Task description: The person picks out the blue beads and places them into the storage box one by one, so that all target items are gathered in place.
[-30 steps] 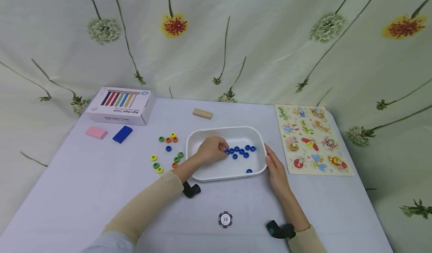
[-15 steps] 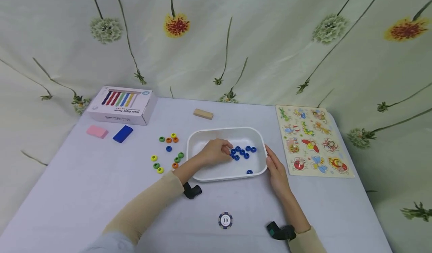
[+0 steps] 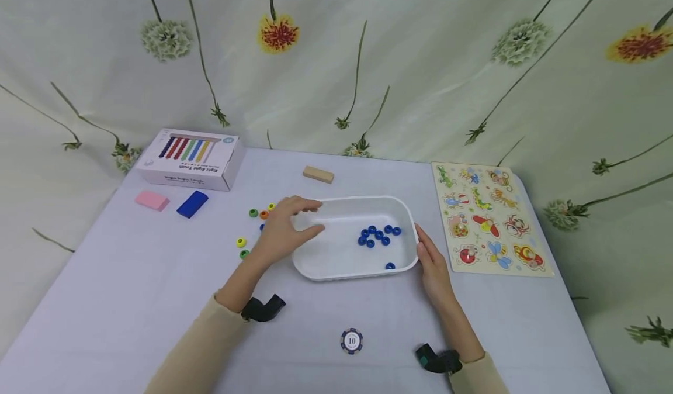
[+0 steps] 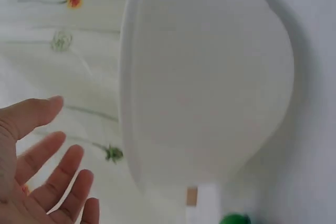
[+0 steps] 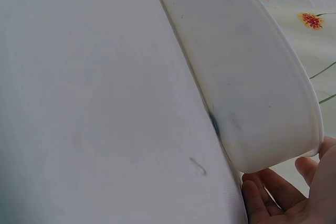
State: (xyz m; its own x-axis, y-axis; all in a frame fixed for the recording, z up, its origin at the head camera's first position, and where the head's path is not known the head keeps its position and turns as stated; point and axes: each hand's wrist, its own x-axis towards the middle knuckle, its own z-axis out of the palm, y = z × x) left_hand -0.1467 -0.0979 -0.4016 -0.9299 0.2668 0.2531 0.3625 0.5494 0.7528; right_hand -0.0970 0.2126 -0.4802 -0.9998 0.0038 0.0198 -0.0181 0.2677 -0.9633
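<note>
A white tray [image 3: 336,265] lies on the table with several blue ring beads [image 3: 380,235] in its right half. One more blue bead [image 3: 390,266] sits apart near the front wall. My left hand [image 3: 281,230] hovers at the tray's left end, thumb and fingers spread with nothing between them. In the left wrist view its fingers [image 4: 58,182] stand clear of the tray's wall [image 4: 210,77]. My right hand [image 3: 433,265] holds the tray's right end; in the right wrist view its fingers [image 5: 278,187] lie against the outer wall near the corner.
Left of the tray are loose yellow, green and orange beads [image 3: 240,242], partly hidden by my left hand. A box [image 3: 189,160], pink block [image 3: 152,200], blue block [image 3: 192,204] and wooden block [image 3: 318,175] lie behind. Picture board [image 3: 491,218] at right; poker chip [image 3: 351,341] in front.
My left hand has moved left from the blue beads to the tray's left end, and its thumb and fingers have spread apart. The right hand stays at the tray's right end.
</note>
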